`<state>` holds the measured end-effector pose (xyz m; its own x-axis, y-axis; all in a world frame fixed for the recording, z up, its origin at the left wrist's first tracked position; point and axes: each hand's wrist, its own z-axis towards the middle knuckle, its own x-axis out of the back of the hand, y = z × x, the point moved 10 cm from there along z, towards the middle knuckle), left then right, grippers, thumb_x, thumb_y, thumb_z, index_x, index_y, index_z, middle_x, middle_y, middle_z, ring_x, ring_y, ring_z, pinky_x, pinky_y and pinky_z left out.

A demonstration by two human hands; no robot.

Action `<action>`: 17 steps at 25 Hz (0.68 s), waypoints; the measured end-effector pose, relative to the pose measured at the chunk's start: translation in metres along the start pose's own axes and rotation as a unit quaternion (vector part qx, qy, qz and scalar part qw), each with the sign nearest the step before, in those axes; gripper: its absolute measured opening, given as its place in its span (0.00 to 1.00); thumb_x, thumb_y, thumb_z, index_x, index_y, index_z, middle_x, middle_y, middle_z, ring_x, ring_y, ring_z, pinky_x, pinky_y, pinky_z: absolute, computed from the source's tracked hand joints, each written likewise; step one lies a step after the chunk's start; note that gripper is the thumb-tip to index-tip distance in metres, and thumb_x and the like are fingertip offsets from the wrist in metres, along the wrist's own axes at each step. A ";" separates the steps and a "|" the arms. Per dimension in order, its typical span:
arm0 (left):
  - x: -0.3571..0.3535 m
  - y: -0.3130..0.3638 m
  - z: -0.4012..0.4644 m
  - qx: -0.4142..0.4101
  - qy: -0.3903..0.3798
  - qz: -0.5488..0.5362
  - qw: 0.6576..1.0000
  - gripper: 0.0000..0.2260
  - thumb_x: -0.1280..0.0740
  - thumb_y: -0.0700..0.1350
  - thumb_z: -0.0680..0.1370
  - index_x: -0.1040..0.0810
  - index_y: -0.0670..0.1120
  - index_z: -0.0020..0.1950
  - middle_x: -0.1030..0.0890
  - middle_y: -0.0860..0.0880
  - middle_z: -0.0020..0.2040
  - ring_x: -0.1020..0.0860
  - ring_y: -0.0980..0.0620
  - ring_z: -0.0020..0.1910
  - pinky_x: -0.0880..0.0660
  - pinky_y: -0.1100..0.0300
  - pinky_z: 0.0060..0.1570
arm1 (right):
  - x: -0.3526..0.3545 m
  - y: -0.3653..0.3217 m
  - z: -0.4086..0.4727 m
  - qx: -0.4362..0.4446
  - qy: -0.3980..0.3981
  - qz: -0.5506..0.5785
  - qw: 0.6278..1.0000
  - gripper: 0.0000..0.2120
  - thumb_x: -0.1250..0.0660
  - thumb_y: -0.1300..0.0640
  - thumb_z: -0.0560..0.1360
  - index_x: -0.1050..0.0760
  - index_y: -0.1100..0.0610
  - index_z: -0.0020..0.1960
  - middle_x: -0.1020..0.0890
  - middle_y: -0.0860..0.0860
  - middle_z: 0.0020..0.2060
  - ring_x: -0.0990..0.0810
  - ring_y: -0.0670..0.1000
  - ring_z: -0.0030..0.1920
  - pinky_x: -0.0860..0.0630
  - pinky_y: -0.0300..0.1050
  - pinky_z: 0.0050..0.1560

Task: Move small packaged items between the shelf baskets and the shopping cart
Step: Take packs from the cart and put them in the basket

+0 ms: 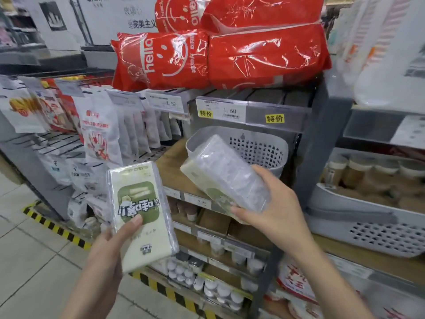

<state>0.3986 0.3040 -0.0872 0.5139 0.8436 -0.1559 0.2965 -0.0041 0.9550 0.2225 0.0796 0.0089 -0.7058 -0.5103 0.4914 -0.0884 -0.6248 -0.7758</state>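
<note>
My left hand [110, 247] grips a cream and green tissue pack [142, 215] upright, label facing me, thumb across its front. My right hand [273, 208] holds a second pack [227, 173] of the same kind, tilted with its clear plastic side up. That pack's far end reaches over the rim of a grey perforated basket [264, 146] on the wooden shelf. The shopping cart is not in view.
Red bulk tissue bags [218, 56] are stacked on the shelf top above price tags [220, 111]. Hanging glove packets [101, 134] fill the rack at left. Another grey basket [368, 226] and jars [358, 171] sit at right. Yellow-black floor tape [57, 229] edges the shelving base.
</note>
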 end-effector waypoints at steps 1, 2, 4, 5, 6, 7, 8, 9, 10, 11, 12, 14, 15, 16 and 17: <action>-0.004 0.004 0.015 -0.002 -0.005 -0.003 1.000 0.55 0.21 0.65 0.42 0.27 0.46 0.66 0.16 0.45 0.48 0.17 0.48 0.40 0.22 0.58 0.31 | 0.000 -0.003 0.010 0.028 0.011 -0.048 0.998 0.30 0.22 0.48 0.62 0.33 0.33 0.58 0.25 0.30 0.53 0.26 0.34 0.56 0.27 0.36 0.52; -0.008 0.007 0.031 -0.001 -0.010 -0.002 1.000 0.58 0.21 0.66 0.42 0.29 0.45 0.68 0.16 0.45 0.49 0.17 0.49 0.39 0.23 0.59 0.30 | 0.000 -0.004 0.020 0.057 0.030 -0.100 0.993 0.31 0.23 0.47 0.62 0.33 0.36 0.60 0.25 0.31 0.53 0.27 0.37 0.56 0.27 0.39 0.53; -0.016 0.015 0.060 -0.002 -0.028 0.006 1.000 0.59 0.21 0.65 0.45 0.33 0.41 0.71 0.17 0.43 0.50 0.17 0.50 0.37 0.24 0.62 0.27 | -0.004 -0.007 0.034 0.113 0.062 -0.204 0.970 0.33 0.23 0.48 0.63 0.31 0.45 0.65 0.23 0.37 0.56 0.26 0.43 0.58 0.25 0.45 0.55; -0.022 0.019 0.074 -0.007 -0.043 0.003 0.999 0.56 0.21 0.63 0.47 0.32 0.40 0.70 0.17 0.42 0.48 0.18 0.51 0.35 0.26 0.64 0.25 | -0.007 -0.006 0.040 0.135 0.074 -0.253 0.955 0.35 0.23 0.49 0.63 0.31 0.49 0.67 0.22 0.43 0.58 0.25 0.46 0.59 0.25 0.48 0.57; -0.026 0.023 0.087 -0.007 -0.057 0.005 0.998 0.53 0.22 0.62 0.49 0.31 0.39 0.69 0.17 0.42 0.47 0.18 0.51 0.33 0.26 0.65 0.24 | -0.010 -0.005 0.046 0.154 0.084 -0.300 0.938 0.36 0.22 0.50 0.61 0.31 0.52 0.67 0.22 0.46 0.59 0.25 0.48 0.60 0.26 0.48 0.58; -0.030 0.026 0.102 -0.003 -0.073 0.008 0.997 0.53 0.23 0.62 0.50 0.32 0.39 0.69 0.17 0.41 0.48 0.18 0.50 0.34 0.26 0.64 0.24 | -0.014 -0.005 0.053 0.168 0.092 -0.341 0.920 0.38 0.21 0.51 0.60 0.30 0.54 0.67 0.21 0.49 0.60 0.25 0.50 0.60 0.28 0.47 0.59; -0.033 0.029 0.114 0.002 -0.082 0.013 0.997 0.54 0.23 0.63 0.51 0.33 0.40 0.70 0.17 0.40 0.50 0.18 0.49 0.38 0.25 0.64 0.26 | -0.018 -0.007 0.058 0.183 0.097 -0.370 0.906 0.39 0.20 0.51 0.59 0.30 0.55 0.67 0.21 0.50 0.60 0.25 0.51 0.60 0.30 0.46 0.59; -0.035 0.030 0.128 0.007 -0.089 0.014 0.996 0.54 0.23 0.64 0.51 0.34 0.40 0.71 0.18 0.40 0.52 0.18 0.46 0.42 0.23 0.63 0.28 | -0.021 -0.010 0.062 0.201 0.103 -0.389 0.893 0.39 0.20 0.52 0.58 0.31 0.56 0.66 0.21 0.52 0.60 0.25 0.52 0.60 0.31 0.45 0.59; -0.037 0.034 0.142 0.007 -0.099 0.012 0.995 0.53 0.23 0.64 0.52 0.33 0.41 0.70 0.18 0.40 0.53 0.18 0.44 0.47 0.22 0.61 0.31 | -0.024 -0.015 0.065 0.222 0.109 -0.404 0.881 0.39 0.20 0.52 0.58 0.31 0.57 0.66 0.21 0.52 0.60 0.26 0.52 0.60 0.32 0.45 0.59; -0.039 0.039 0.152 0.005 -0.112 0.010 0.994 0.48 0.23 0.64 0.54 0.29 0.42 0.68 0.18 0.40 0.54 0.18 0.42 0.50 0.21 0.60 0.33 | -0.027 -0.020 0.068 0.243 0.115 -0.418 0.868 0.38 0.21 0.53 0.59 0.32 0.57 0.66 0.21 0.53 0.60 0.27 0.52 0.60 0.32 0.45 0.60; -0.043 0.043 0.162 0.005 -0.126 0.009 0.992 0.42 0.24 0.62 0.57 0.26 0.43 0.65 0.18 0.41 0.54 0.18 0.42 0.51 0.20 0.59 0.35 | -0.029 -0.023 0.070 0.260 0.121 -0.433 0.854 0.37 0.22 0.53 0.60 0.32 0.57 0.66 0.21 0.54 0.60 0.27 0.53 0.61 0.32 0.45 0.60; -0.047 0.047 0.178 0.001 -0.144 0.003 0.990 0.28 0.26 0.58 0.65 0.22 0.45 0.60 0.17 0.43 0.51 0.17 0.45 0.46 0.20 0.61 0.34 | -0.031 -0.025 0.074 0.278 0.134 -0.463 0.831 0.33 0.25 0.55 0.64 0.32 0.57 0.66 0.21 0.55 0.61 0.27 0.54 0.61 0.31 0.47 0.59; -0.048 0.049 0.185 -0.002 -0.147 -0.001 0.989 0.22 0.29 0.55 0.68 0.21 0.45 0.58 0.16 0.46 0.48 0.17 0.48 0.42 0.21 0.62 0.32 | -0.031 -0.022 0.076 0.276 0.138 -0.475 0.824 0.31 0.27 0.56 0.65 0.32 0.57 0.66 0.21 0.55 0.61 0.26 0.54 0.61 0.31 0.48 0.59; -0.048 0.051 0.191 -0.003 -0.145 -0.004 0.989 0.19 0.32 0.54 0.70 0.21 0.46 0.56 0.16 0.47 0.45 0.17 0.50 0.39 0.21 0.61 0.32 | -0.030 -0.018 0.078 0.266 0.139 -0.484 0.822 0.30 0.28 0.57 0.65 0.32 0.57 0.66 0.21 0.55 0.61 0.26 0.55 0.61 0.31 0.49 0.59; -0.048 0.052 0.197 -0.004 -0.146 -0.004 0.989 0.17 0.34 0.53 0.71 0.21 0.47 0.55 0.15 0.48 0.43 0.17 0.52 0.38 0.22 0.60 0.34 | -0.030 -0.011 0.082 0.249 0.135 -0.488 0.825 0.31 0.28 0.56 0.65 0.32 0.57 0.66 0.21 0.55 0.61 0.26 0.55 0.61 0.31 0.50 0.58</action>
<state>0.5478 0.1570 -0.0797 0.7229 0.6520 -0.2286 0.2961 0.0065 0.9551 0.3023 0.0528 0.0352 -0.6057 0.4892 0.6275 -0.4564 -0.8596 0.2297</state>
